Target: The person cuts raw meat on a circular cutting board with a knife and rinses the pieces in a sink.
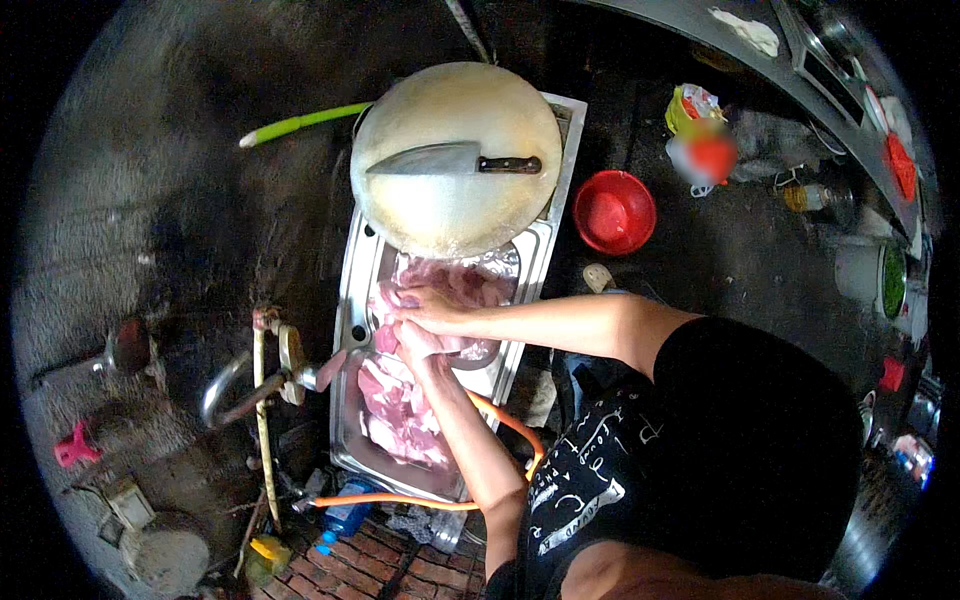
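Observation:
In the upper basin of a stainless-steel double sink (512,365), my right hand (431,310) and my left hand (415,346) are close together on a piece of raw meat (384,294) at the basin's left side. More dark red meat lies in water beyond them. Pale pink cuts of raw meat (397,409) fill the lower basin beside my left forearm. A large round chopping board (450,214) covers the far end of the sink. On it a broad kitchen knife (435,159) lies flat, its black handle to the right. Parts of my fingers are hidden by meat and hands.
A red plastic basin (615,213) stands right of the sink. A faucet (296,375) rises at the left edge. An orange hose (397,498) loops around the near end, by a blue bottle (347,510). A green hose (300,124) sticks out left of the board.

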Motion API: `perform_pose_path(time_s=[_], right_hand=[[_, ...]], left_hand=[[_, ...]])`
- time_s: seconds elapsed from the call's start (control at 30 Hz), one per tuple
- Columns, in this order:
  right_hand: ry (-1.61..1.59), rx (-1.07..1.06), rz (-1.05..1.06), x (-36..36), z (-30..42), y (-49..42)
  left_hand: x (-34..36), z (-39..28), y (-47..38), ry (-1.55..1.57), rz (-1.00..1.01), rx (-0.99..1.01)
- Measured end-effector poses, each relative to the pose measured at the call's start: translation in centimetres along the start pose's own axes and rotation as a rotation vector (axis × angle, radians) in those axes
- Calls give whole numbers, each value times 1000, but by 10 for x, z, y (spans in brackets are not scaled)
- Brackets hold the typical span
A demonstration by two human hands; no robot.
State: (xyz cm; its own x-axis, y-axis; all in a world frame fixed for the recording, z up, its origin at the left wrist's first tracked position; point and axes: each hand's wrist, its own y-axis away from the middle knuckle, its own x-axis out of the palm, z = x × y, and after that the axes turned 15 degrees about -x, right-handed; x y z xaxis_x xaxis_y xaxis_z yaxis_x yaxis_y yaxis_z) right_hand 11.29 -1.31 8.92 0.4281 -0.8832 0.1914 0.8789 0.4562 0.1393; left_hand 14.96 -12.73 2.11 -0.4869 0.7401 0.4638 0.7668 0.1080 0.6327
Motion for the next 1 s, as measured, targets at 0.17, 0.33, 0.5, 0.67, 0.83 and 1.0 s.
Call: perform_pose_path(time_s=[0.17, 0.33, 0.5, 0.67, 0.83, 1.0], right_hand=[[52, -154, -163, -48, -27, 7], [-65, -163, -260, -117, 32, 65], [-38, -125, -506, -215, 32, 125], [-318, -135, -766, -322, -56, 153], [-356, -24, -929, -391, -150, 158], [-412, 38, -978, -444, -219, 160]], left_hand=[[62, 37, 14, -84, 17, 29], [83, 87, 20, -301, -3, 10], [245, 139, 81, -319, 11, -84], [296, 245, 19, -328, 81, -211], [280, 359, -74, -269, 35, -465], [270, 421, -130, -350, 172, -794]])
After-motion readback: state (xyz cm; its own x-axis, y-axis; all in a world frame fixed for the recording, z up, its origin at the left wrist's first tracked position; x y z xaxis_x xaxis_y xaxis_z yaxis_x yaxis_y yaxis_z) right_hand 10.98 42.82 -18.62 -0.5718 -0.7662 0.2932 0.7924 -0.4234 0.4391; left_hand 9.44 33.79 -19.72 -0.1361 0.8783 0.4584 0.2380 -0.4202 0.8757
